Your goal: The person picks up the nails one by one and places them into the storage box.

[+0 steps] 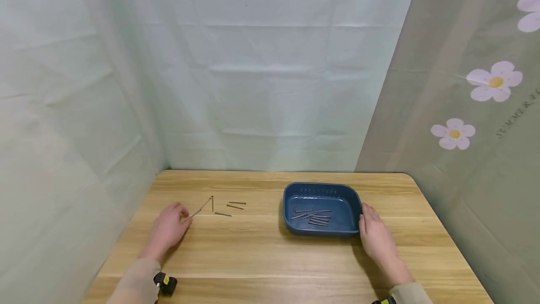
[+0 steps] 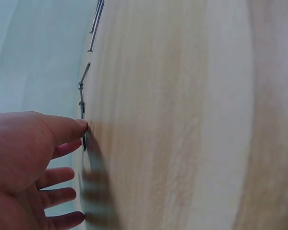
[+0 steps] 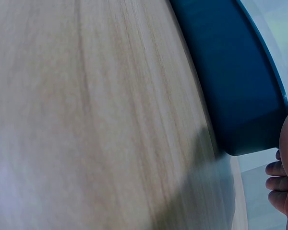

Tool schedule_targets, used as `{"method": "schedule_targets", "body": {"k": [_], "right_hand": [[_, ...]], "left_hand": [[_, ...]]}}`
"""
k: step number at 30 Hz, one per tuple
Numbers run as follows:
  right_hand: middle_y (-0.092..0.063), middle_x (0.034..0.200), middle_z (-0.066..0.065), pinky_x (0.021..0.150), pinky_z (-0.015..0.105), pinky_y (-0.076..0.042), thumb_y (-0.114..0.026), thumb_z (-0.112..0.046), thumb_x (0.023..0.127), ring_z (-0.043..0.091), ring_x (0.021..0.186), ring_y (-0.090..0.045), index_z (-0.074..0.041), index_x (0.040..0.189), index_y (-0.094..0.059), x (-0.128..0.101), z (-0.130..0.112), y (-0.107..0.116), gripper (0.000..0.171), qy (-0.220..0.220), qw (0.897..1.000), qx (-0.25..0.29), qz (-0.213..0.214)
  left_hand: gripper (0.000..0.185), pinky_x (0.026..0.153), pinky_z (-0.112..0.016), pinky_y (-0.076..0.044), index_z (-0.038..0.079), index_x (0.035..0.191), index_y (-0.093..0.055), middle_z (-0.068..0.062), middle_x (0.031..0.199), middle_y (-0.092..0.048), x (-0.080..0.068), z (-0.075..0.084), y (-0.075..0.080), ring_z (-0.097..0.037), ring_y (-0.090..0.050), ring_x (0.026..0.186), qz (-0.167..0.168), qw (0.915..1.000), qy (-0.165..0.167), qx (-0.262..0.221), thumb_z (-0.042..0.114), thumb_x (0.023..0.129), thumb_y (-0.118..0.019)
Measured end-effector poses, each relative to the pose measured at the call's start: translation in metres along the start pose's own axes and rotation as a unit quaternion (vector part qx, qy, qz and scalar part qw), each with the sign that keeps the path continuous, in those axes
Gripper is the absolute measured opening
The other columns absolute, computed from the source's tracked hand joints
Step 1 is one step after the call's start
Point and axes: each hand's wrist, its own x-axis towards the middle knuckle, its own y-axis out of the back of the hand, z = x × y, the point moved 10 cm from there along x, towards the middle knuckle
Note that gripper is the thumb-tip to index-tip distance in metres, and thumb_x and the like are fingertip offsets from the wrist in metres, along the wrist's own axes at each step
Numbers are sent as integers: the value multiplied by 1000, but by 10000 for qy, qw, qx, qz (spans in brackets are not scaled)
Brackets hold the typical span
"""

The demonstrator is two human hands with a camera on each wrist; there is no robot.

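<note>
My left hand (image 1: 168, 228) is low over the left of the table, pinching a nail (image 1: 196, 213) between thumb and forefinger. In the left wrist view the thumb (image 2: 69, 128) lies on that nail, while the other fingers spread away from it. Just past its head, more nails (image 1: 213, 203) lie loose on the wood. A blue tray (image 1: 325, 232) stands right of centre, with several nails (image 1: 319, 220) on its floor. Against its right end wall rests my right hand (image 1: 377, 233), fingers along the outside. Part of that hand is cut off in the right wrist view.
The wooden table (image 1: 253, 257) has rounded far corners. Pale cloth (image 1: 270, 83) hangs behind it and at the left side, and a flowered cloth (image 1: 460, 191) hangs on the right. Several loose nails (image 1: 236, 202) lie between my left hand and the tray.
</note>
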Motion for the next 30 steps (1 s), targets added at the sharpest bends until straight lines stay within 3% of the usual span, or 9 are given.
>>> {"method": "schedule_targets", "body": {"k": [13,21,30], "right_hand": [[-51,151,37,114,66,-41,-46,-11,111,54,141,-49,18,149,-47,-1,-3,2,47,164,9995,-30,255],[-49,155,35,117,65,-38,-44,-14,113,53,144,-46,16,152,-44,0,-1,-1,49,63,9999,-1,79],[-47,157,35,118,64,-36,-41,-15,114,52,146,-43,16,153,-42,0,1,-3,50,-29,10000,-28,-61]], "left_hand": [[9,98,-76,-45,3,95,-70,-41,145,-51,1,-2,0,-61,-50,133,-41,9999,129,62,11,98,-73],[8,101,-77,-42,3,95,-72,-43,147,-48,2,-3,-1,-62,-47,135,-233,9993,292,53,10,99,-71],[10,102,-76,-42,3,92,-72,-44,148,-46,3,-2,-2,-63,-47,135,-278,9993,227,52,9,100,-70]]}}
